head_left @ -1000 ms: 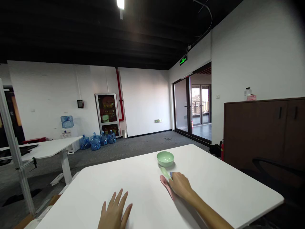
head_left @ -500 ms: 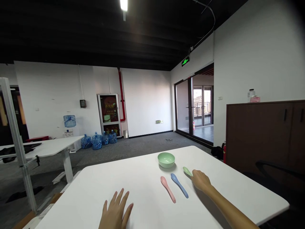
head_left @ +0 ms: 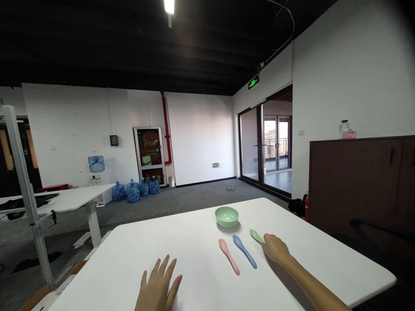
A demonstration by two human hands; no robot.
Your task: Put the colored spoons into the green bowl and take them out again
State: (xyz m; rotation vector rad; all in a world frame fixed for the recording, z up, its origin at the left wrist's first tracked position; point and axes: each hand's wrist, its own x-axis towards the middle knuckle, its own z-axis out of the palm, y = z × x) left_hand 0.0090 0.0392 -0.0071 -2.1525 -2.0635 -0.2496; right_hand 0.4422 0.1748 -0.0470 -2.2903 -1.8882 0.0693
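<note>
My right hand (head_left: 275,247) is closed on the handle of a green spoon (head_left: 256,235), whose bowl end shows beyond my fingers and points toward the back left. To its left a blue spoon (head_left: 244,251) and a pink spoon (head_left: 229,257) lie side by side on the white table (head_left: 194,285). Behind the spoons stands a green bowl (head_left: 227,217), upright, with nothing seen in it. My left hand (head_left: 158,280) is open at the table's front, palm down with fingers spread, apart from the spoons and bowl.
A brown cabinet (head_left: 353,181) stands to the right, with a dark chair (head_left: 366,226) before it. Another white table (head_left: 81,196) and a metal post (head_left: 27,190) are on the left. Several blue water bottles (head_left: 132,191) stand on the floor by the far wall.
Almost nothing differs. The whole view has shifted slightly, and both hands keep their places, the right one still on the green spoon.
</note>
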